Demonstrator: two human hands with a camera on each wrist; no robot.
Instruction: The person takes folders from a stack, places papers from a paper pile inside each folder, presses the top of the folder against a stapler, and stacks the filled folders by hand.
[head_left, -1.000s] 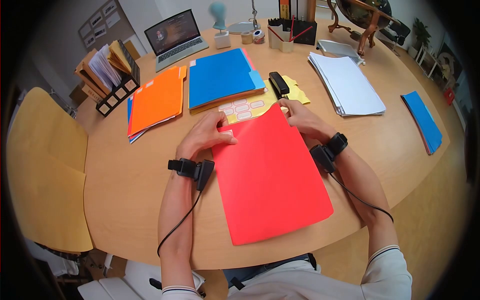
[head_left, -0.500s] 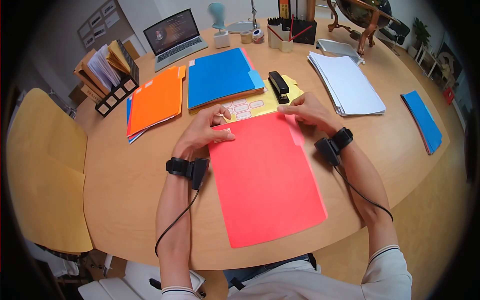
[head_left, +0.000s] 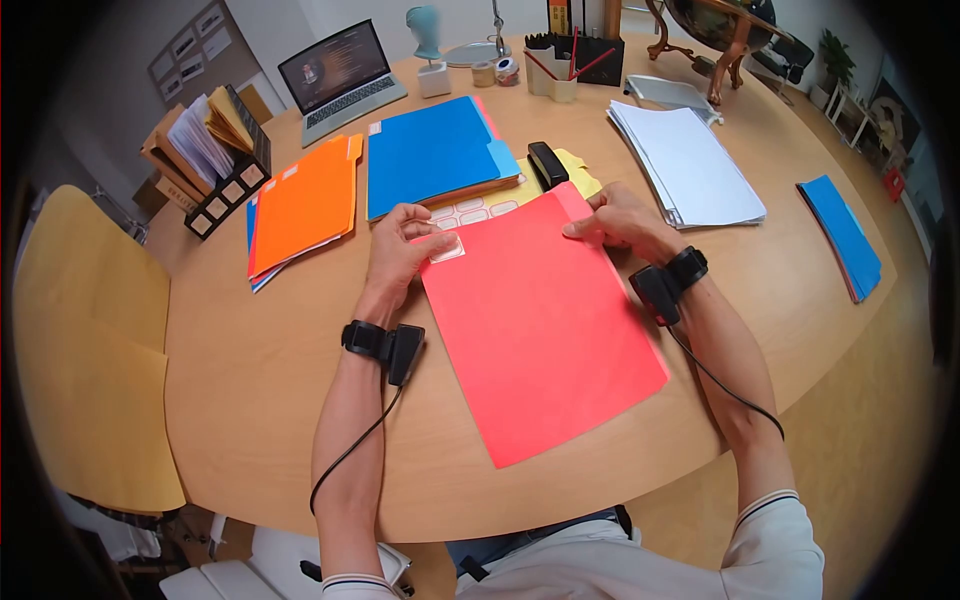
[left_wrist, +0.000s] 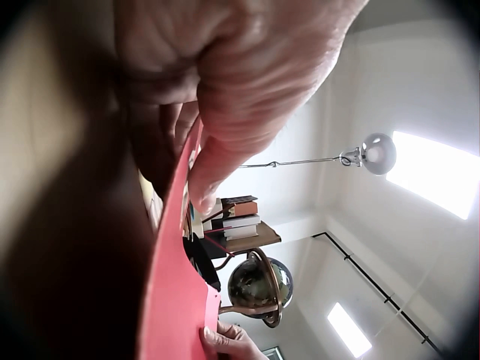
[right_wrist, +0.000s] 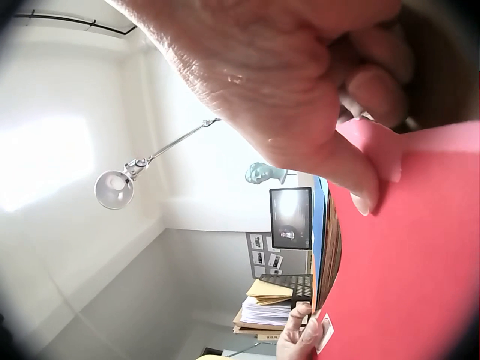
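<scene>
Both hands hold a red file folder (head_left: pixel 545 330) over the front of the desk, its far edge lifted toward the yellow sheet. My left hand (head_left: pixel 398 255) pinches the upper left corner, thumb on a small white label (head_left: pixel 449 248) stuck there; the fingers are behind the folder. At the upper right edge, my right hand (head_left: pixel 625 225) pinches the folder by its tab, the thumb (right_wrist: pixel 352 176) on the front face in the right wrist view. Just beyond lies a yellow sheet with red-bordered label stickers (head_left: pixel 472 212), partly covered by the folder. A black stapler (head_left: pixel 547 166) rests on the yellow.
Blue folders (head_left: pixel 435 155) and orange folders (head_left: pixel 308 215) lie to the far left. White paper (head_left: pixel 690 165) is stacked at the right, with another blue folder pile (head_left: pixel 840 235) near the right edge. Behind stand a laptop (head_left: pixel 340 80), a file rack (head_left: pixel 228 185) and a pen holder (head_left: pixel 560 75).
The folder's near edge has swung right and up, and its far edge now overlaps more of the yellow sheet. The right hand has shifted from the top edge down to the right side.
</scene>
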